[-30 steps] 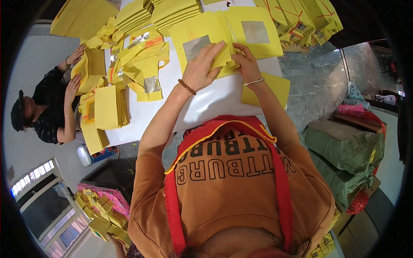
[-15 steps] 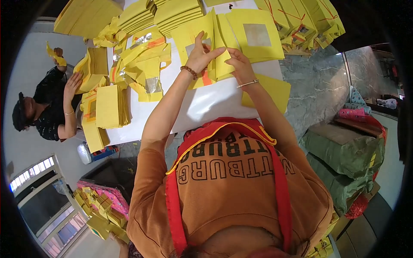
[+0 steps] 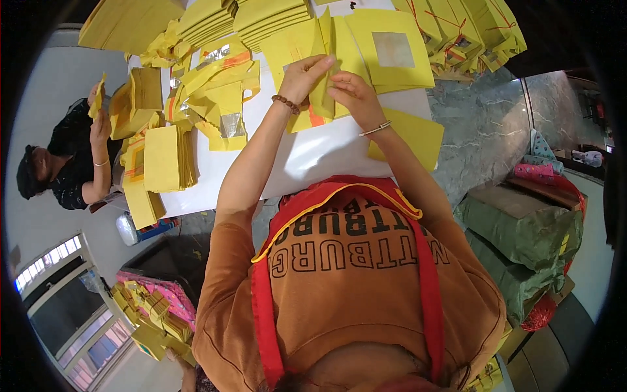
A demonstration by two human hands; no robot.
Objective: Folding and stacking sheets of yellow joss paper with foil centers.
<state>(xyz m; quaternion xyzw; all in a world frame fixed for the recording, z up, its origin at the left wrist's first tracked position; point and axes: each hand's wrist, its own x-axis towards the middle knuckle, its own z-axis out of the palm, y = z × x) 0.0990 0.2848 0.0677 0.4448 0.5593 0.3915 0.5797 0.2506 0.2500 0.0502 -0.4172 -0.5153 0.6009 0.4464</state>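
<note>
Yellow folded piece (image 3: 323, 99): raised and creased between the two sets of fingers, touching the left and close against the right.
Left hand (image 3: 302, 80): thumb and fingertips drawn near together at the fold's upper part; whether they clamp it, I cannot tell.
Right hand (image 3: 358, 98): fingers bent and slightly parted, tips at the fold's right side; a firm pinch cannot be made out.
Orange strip (image 3: 316, 117): just bodyward of the left fingertips.
Clear-windowed panel (image 3: 409, 27): flat, just beyond and right of the right fingers.
Second panel (image 3: 287, 46): beneath and beyond the left fingers, its window partly covered.
Loose yellow pieces (image 3: 222, 98): heaped left of the left fingers, with film showing.
Half-open yellow bag (image 3: 149, 88): well left of the left fingers, before a co-worker (image 3: 68, 170); its inside is too small to read.
Corded yellow bags (image 3: 450, 29): beyond and right of the right fingers, red ties on them; contents hidden.
Green-wrapped bundles (image 3: 522, 228): well right and bodyward of the right fingers, contents covered.
</note>
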